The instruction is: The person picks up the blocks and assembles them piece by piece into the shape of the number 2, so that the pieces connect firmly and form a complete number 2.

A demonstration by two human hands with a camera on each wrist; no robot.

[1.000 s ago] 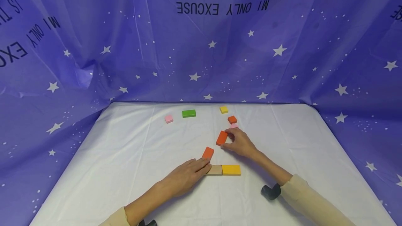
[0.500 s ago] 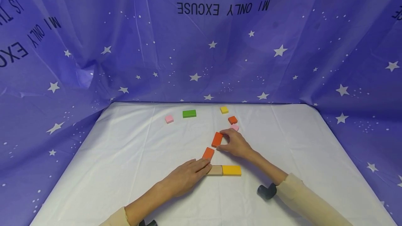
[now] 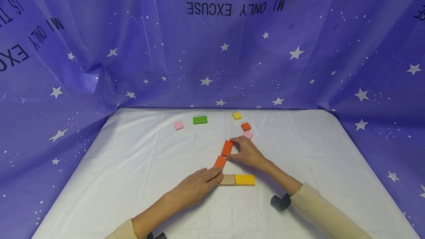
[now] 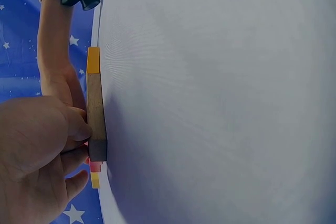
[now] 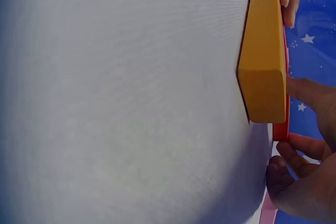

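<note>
My right hand (image 3: 249, 153) pinches a long orange-red block (image 3: 227, 148) between thumb and fingers. That block's near end comes right up to the far end of a second orange-red block (image 3: 220, 162), both slanting the same way. The fingers of my left hand (image 3: 196, 187) lie extended over this second block's near end and over a plain wooden block (image 3: 228, 180), partly covering both. A long yellow block (image 3: 245, 180) continues the wooden one end to end. In the left wrist view, the fingertips touch the wooden block's (image 4: 96, 103) upper edge.
Behind my right hand lie a pink square block (image 3: 248, 134), a small orange-red block (image 3: 246, 126) and a small yellow block (image 3: 237, 116). Farther left are a long green block (image 3: 200, 120) and another pink one (image 3: 179, 125). A starry purple curtain (image 3: 186, 54) borders the white-covered table (image 3: 116, 180).
My right hand has slid its orange-red block left and slightly nearer, closing most of the gap to the second one. My left hand has stayed where it was.
</note>
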